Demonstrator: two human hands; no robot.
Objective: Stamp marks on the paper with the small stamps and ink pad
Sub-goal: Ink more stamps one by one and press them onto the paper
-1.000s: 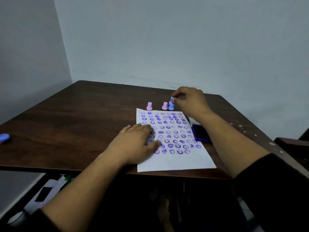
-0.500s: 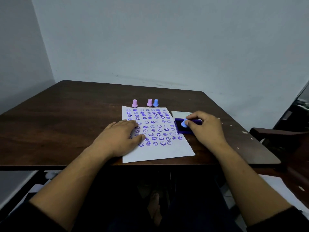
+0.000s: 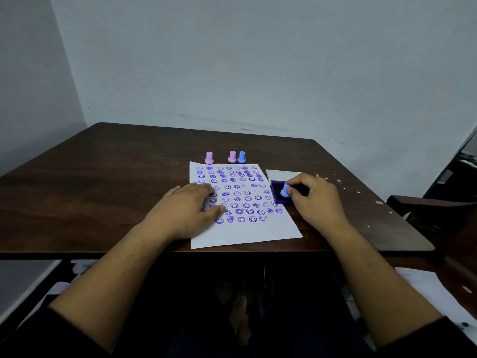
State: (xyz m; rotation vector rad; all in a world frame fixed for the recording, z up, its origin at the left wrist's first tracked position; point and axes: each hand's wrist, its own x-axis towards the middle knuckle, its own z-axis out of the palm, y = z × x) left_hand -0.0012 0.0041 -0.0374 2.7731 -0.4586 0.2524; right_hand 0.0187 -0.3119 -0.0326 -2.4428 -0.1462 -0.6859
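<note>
A dark wooden table (image 3: 103,182) carries a white paper (image 3: 247,231) covered in purple smiley marks (no legible writing anywhere). The left hand (image 3: 185,211) lies flat, fingers spread, on the sheet's left side. The right hand (image 3: 316,200) pinches a blue stamp (image 3: 285,190) down on the purple ink pad (image 3: 277,193). Three stamps (image 3: 232,157) stand upright just beyond the paper.

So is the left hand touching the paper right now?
Touching. The head view shows the left hand lying flat on the paper's left part, its fingers covering some stamped marks.
</note>
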